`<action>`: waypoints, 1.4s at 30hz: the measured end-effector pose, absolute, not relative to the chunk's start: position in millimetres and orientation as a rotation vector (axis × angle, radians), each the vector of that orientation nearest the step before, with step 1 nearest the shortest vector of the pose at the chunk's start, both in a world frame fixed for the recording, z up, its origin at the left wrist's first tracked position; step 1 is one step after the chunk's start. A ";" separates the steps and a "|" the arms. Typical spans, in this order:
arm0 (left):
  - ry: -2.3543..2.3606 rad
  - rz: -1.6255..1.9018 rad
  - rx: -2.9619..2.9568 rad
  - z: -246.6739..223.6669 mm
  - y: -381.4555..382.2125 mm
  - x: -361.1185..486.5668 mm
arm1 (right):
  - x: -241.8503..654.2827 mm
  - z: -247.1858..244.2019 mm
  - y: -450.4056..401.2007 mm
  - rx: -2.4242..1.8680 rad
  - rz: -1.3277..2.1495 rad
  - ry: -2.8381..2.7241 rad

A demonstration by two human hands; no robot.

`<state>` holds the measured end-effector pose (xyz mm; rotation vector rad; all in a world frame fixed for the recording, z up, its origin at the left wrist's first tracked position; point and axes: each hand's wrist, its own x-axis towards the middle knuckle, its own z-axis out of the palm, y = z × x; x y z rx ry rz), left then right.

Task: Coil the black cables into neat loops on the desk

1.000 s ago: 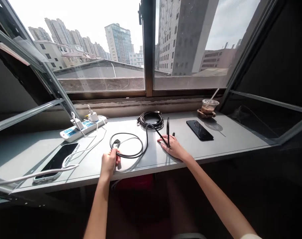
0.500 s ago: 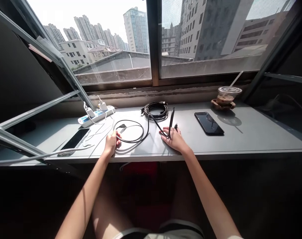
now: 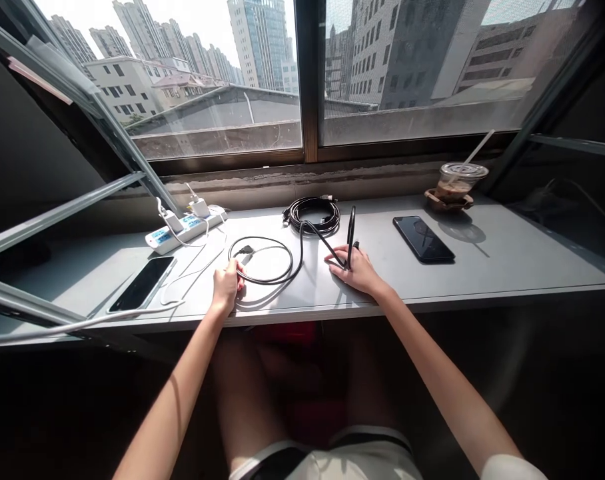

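A black cable runs between my two hands over the grey tabletop. My left hand, by the front edge, is closed on a loop of it; a black plug end lies inside that loop. My right hand is closed around another stretch, where a narrow bend of cable rises above the fingers. Beside that bend a small black connector shows at the hand. Behind both hands lies a coiled black cable with connector ends; the held cable passes in front of it.
On the left are a white power strip with chargers, thin white cords and a phone. To the right lie a black phone and an iced drink cup in a cardboard holder. Metal frame bars stand at the left; a window is behind.
The view has shifted and tilted slightly. My right hand has moved a little to the right with the cable. Both hands keep their hold.
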<state>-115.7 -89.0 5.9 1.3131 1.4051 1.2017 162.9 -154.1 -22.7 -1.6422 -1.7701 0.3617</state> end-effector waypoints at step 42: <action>1.454 0.378 2.267 2.7 -95.0 -104.3 | 172.1 -27.8 -126.6 -1.618 0.285 -1.879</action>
